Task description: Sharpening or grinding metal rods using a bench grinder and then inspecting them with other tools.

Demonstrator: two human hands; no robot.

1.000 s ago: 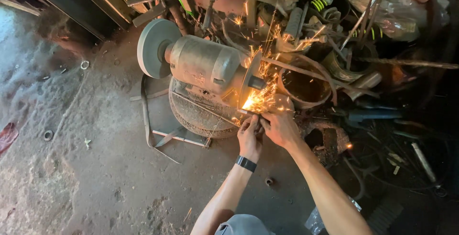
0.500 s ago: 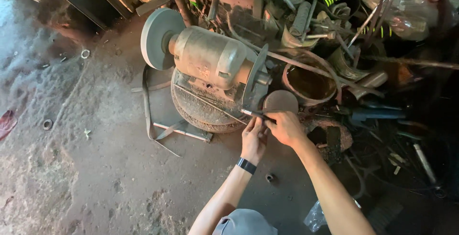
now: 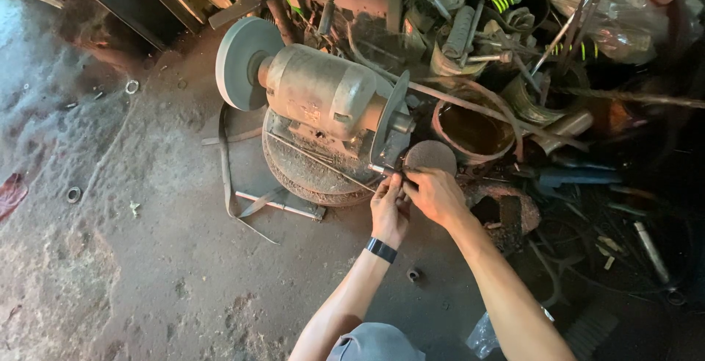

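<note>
A grey bench grinder (image 3: 323, 96) stands on a round metal base (image 3: 308, 177) on the dirt floor. It has a large grinding wheel (image 3: 246, 63) on its left end and a smaller disc (image 3: 431, 157) on its right end. My left hand (image 3: 389, 210), with a black wristband, and my right hand (image 3: 437, 196) are pinched together on a thin metal piece (image 3: 383, 171). They hold it just below the smaller disc, with its tip near the wheel guard. No sparks show.
A heap of scrap lies right of the grinder: pipes, rods, a rusty round pot (image 3: 470, 130) and plastic bags (image 3: 602, 8). Flat metal strips (image 3: 228, 177) lie left of the base. Small rings (image 3: 73, 195) and a nut (image 3: 413, 274) dot the floor.
A second ago sparks flew where the metal piece met the small disc. The sparks have stopped, and both hands still hold the piece just below the disc.
</note>
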